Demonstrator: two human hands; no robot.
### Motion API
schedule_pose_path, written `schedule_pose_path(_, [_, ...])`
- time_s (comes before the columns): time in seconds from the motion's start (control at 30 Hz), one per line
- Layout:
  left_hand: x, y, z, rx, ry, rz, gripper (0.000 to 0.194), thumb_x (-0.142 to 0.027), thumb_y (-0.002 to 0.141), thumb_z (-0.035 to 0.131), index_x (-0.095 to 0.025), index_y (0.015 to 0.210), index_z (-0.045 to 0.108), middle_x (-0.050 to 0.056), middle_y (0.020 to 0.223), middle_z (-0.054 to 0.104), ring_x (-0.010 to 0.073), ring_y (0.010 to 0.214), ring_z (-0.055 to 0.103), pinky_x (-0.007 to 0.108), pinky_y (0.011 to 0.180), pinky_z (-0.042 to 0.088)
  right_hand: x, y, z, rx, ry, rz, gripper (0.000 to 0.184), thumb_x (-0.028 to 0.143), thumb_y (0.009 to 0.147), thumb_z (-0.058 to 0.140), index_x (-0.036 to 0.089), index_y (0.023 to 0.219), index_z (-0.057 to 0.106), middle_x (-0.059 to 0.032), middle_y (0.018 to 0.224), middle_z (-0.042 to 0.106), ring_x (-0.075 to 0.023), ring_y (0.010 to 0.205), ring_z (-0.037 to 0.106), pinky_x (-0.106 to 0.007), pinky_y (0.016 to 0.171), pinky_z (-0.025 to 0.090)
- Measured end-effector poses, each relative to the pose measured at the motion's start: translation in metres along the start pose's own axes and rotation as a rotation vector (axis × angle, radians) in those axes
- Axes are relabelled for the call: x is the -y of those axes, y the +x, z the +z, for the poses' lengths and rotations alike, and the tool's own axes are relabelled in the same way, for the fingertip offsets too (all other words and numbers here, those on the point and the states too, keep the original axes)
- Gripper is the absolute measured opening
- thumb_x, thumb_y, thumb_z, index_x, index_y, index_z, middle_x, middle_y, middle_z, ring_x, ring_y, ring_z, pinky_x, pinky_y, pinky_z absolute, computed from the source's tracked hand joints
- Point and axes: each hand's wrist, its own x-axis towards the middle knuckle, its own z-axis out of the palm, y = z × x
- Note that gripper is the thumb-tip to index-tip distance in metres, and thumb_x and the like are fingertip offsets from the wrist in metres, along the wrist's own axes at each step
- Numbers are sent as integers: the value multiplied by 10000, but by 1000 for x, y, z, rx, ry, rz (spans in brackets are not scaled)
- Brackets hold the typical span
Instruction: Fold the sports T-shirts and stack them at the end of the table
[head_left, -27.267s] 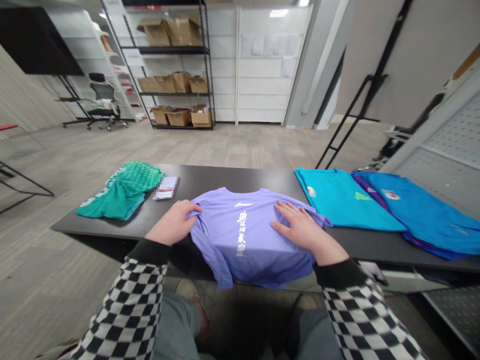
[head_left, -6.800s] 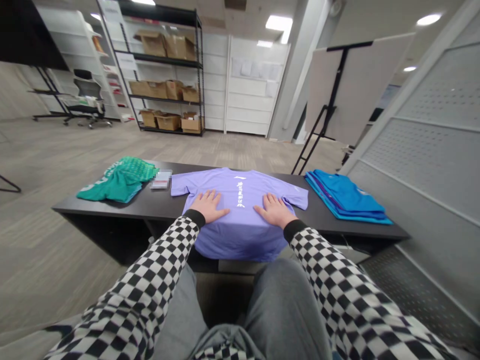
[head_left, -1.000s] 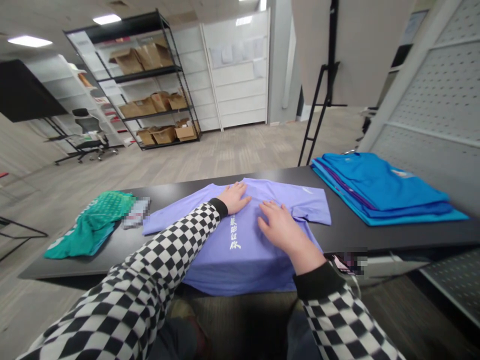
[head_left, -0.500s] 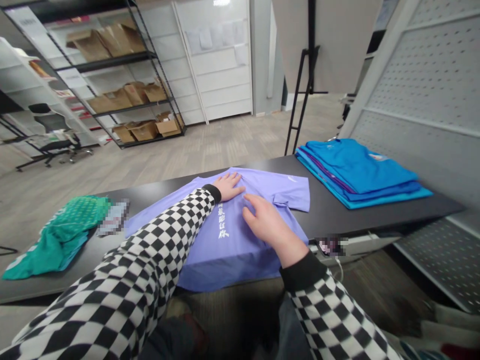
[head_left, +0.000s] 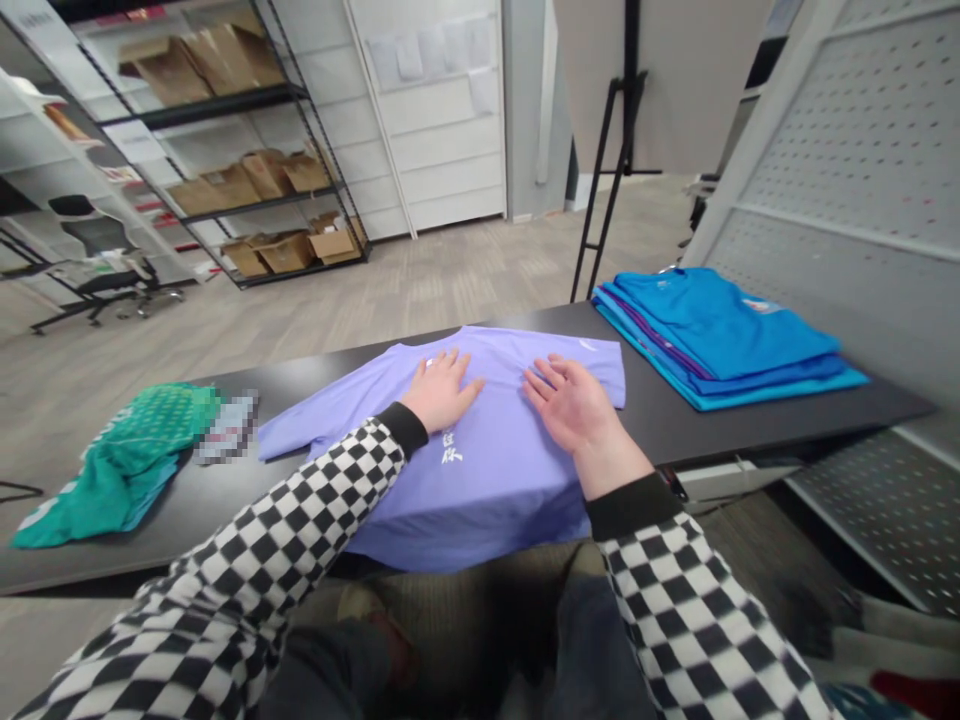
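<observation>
So, left of the purple shirt (head_left: 495, 450), there's a rumpled green garment (head_left: 127, 460), then a blurred packet (head_left: 229, 430) right by the sleeve. The shirt lies spread, hem drooping over the table's (head_left: 675, 435) near edge. Left hand (head_left: 442, 392) flat on it, fingers fanned; apart from that, right hand (head_left: 574, 405) loose, palm tipped up over the cloth, contact unclear. Right of the shirt, a strip of tabletop, then the folded blue stack (head_left: 735, 330).

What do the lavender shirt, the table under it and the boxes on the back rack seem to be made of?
Lavender shirt: thin, matte fabric, judging by its soft creases and drape over the front edge; the fibre can't be told.
Table: smooth, dark top with a dull sheen, perhaps laminate, as it softly reflects light.
Boxes: matte brown, likely cardboard, some with loose flaps.
</observation>
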Motion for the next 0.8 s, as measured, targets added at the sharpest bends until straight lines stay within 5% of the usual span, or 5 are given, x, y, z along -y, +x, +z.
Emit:
schedule_pose_path(0.13, [-3, -19, 11, 76, 67, 6, 876, -699, 1137, 374, -158, 1825, 328, 197, 1906, 226, 416, 1780, 179, 675, 1413, 189, -12, -12, 37, -81, 182, 1, 468, 281, 800, 765, 340, 1236, 607, -40, 1351, 719, -244, 1254, 754, -392, 1087, 605])
schedule_pose_path(0.23, [-3, -19, 14, 81, 97, 12, 873, -700, 1139, 356, -171, 1832, 311, 186, 1909, 226, 410, 1781, 181, 682, 1411, 185, -17, -11, 45, -174, 251, 21, 402, 231, 755, 778, 322, 1110, 614, 5, 1150, 724, -207, 1100, 767, -334, 988, 617])
schedule_pose_path(0.4, [-3, -19, 12, 74, 87, 17, 877, -706, 1142, 338, -166, 1833, 311, 181, 1909, 224, 403, 1783, 178, 664, 1415, 193, 1, 4, -1, -297, 254, -24, 279, 214, 739, 723, 279, 976, 591, -15, 1154, 681, -197, 1078, 758, -317, 944, 626])
schedule_pose_path(0.6, [-3, -20, 13, 62, 75, 28, 860, -696, 1147, 346, -170, 1827, 329, 183, 1907, 230, 418, 1778, 187, 675, 1409, 191, 34, 18, -70, -427, 162, -114, 222, 264, 785, 652, 269, 1005, 622, -93, 1249, 684, -242, 1184, 726, -443, 1059, 624])
schedule_pose_path(0.8, [-2, -19, 11, 84, 64, 12, 867, -689, 1141, 359, -163, 1829, 315, 183, 1914, 206, 413, 1783, 165, 672, 1408, 187, 55, 18, -89, -583, 19, -333, 294, 293, 825, 607, 277, 1114, 654, -54, 1215, 755, -227, 1171, 759, -445, 1070, 614])
